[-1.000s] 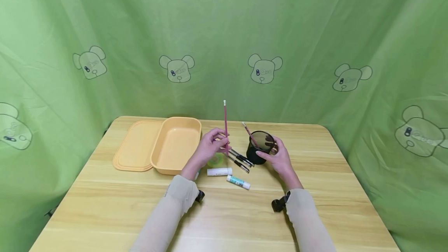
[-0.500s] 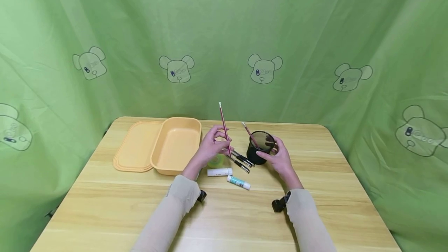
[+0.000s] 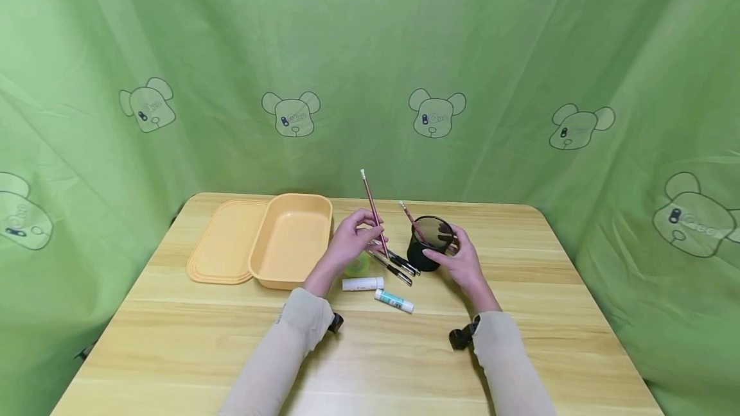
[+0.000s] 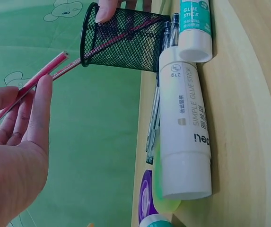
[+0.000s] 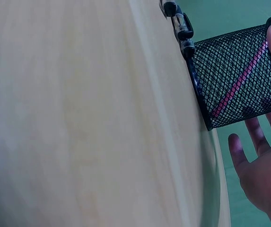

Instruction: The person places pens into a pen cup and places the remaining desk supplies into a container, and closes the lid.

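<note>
My left hand (image 3: pixel 349 237) pinches a dark pink pencil (image 3: pixel 370 194) between thumb and fingers, its white eraser end up and leaning left. The lower end hangs over several black pens (image 3: pixel 399 267) lying on the table. Just right of them stands a black mesh pen cup (image 3: pixel 422 255); my right hand (image 3: pixel 464 268) grips it round the side, thumb at the rim in the right wrist view. A second pencil (image 4: pixel 111 45) leans inside the cup, showing through the mesh. Nearer me lie a white glue stick (image 3: pixel 362 284) and a teal-labelled glue stick (image 3: pixel 394 301).
An orange box (image 3: pixel 291 236) stands left of my left hand, its lid (image 3: pixel 222 242) flat beside it. A green roll (image 3: pixel 358 265) lies behind the white glue stick, and a purple roll (image 4: pixel 146 196) shows in the left wrist view. Green curtain surrounds the table.
The pencil in my left hand has tipped from nearly upright to leaning left, its lower end shifting right. My left hand has moved slightly right. The right hand and cup stay put.
</note>
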Motion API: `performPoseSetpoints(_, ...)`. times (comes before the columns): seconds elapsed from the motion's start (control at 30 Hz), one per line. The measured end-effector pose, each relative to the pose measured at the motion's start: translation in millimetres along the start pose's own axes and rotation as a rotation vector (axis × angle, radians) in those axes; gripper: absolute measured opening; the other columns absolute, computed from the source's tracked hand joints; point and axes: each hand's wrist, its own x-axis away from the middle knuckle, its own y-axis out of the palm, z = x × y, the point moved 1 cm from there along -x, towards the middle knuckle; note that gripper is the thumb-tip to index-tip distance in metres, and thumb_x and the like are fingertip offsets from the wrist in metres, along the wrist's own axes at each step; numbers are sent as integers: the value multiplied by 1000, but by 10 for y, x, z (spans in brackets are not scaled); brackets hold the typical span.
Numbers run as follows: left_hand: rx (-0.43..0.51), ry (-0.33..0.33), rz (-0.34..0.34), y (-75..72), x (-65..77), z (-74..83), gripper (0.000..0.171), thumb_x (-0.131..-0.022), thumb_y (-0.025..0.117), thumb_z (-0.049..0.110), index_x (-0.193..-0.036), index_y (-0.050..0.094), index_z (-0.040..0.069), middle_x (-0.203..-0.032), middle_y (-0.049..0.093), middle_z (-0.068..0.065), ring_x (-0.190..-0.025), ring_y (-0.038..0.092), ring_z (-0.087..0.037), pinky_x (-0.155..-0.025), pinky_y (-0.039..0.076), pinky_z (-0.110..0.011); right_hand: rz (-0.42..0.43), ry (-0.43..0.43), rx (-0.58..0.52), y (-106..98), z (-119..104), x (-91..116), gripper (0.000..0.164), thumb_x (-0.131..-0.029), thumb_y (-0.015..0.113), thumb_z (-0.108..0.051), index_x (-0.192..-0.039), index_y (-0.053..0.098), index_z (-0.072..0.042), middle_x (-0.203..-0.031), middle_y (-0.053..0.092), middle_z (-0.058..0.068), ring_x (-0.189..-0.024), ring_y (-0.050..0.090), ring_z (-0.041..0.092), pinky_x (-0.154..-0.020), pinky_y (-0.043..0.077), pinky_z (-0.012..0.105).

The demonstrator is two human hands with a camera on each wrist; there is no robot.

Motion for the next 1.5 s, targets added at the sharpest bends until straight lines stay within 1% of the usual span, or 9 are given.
performPoseSetpoints(0.1, -9, 15, 8, 12, -8, 14, 26, -91, 63, 6, -115, 55, 1, -102, 58, -14, -84, 70, -34, -78, 57, -49, 1, 1, 0, 2, 0, -2, 89, -68, 86, -36, -142, 39, -22, -143, 42, 7, -130, 41, 34, -110, 33, 49)
performPoseSetpoints(0.2, 6, 20, 11, 27, -23, 21, 29, -90, 64, 5, -118, 54, 4, -100, 58, -13, -84, 69, -37, -77, 57, -49, 4, 3, 0, 2, 4, -3, 89, -68, 86, -36, -141, 39, -22, -143, 42, 7, -130, 41, 34, -111, 33, 49)
performPoseSetpoints(0.3, 22, 17, 10, 44, -40, 24, 29, -91, 63, 5, -118, 53, 2, -99, 58, -13, -86, 68, -41, -78, 56, -50, 10, 7, 1, 3, 10, -6, 89, -67, 87, -36, -141, 40, -22, -143, 43, 7, -129, 41, 34, -110, 33, 50)
performPoseSetpoints(0.53, 31, 12, 15, 84, -88, 41, 25, -94, 59, 8, -117, 53, -1, -97, 59, -14, -84, 69, -35, -78, 57, -47, 10, -16, 23, 3, 14, -14, 88, -68, 86, -37, -141, 40, -21, -142, 43, 6, -129, 42, 31, -110, 34, 49)
performPoseSetpoints(0.83, 51, 55, -12, 154, -143, 63, 22, -95, 59, 9, -116, 54, 5, -100, 58, -14, -93, 64, -49, -80, 57, -47, 11, -8, 26, -8, 7, -18, 90, -67, 86, -39, -142, 39, -22, -143, 42, 7, -129, 41, 32, -110, 34, 49)
performPoseSetpoints(0.93, 60, 70, -14, 200, -185, 42, 23, -95, 58, 8, -117, 53, 3, -102, 58, -15, -94, 63, -49, -80, 57, -43, 11, -5, 27, -7, 11, -17, 90, -67, 86, -39, -142, 39, -22, -143, 42, 7, -129, 41, 32, -110, 34, 49)
performPoseSetpoints(1.13, 50, 119, 8, 329, -293, 15, 28, -94, 58, 9, -119, 52, 0, -105, 58, -20, -92, 67, -40, -80, 58, -40, 15, -12, 22, -9, 22, -17, 90, -67, 87, -37, -142, 39, -21, -142, 43, 7, -128, 42, 30, -110, 34, 48)
performPoseSetpoints(1.23, 40, 139, 23, 402, -348, 7, 25, -94, 58, 10, -118, 53, 2, -106, 58, -22, -92, 67, -37, -79, 58, -39, 13, -19, 17, -9, 19, -17, 89, -67, 86, -37, -141, 39, -20, -142, 43, 7, -128, 42, 30, -110, 34, 48)
performPoseSetpoints(1.5, 18, 132, 54, 586, -459, -42, 19, -94, 58, 9, -113, 57, 10, -108, 58, -24, -93, 67, -39, -80, 58, -36, 9, -29, 36, -8, 15, -16, 89, -68, 86, -38, -141, 39, -20, -142, 44, 8, -129, 42, 32, -110, 34, 49)
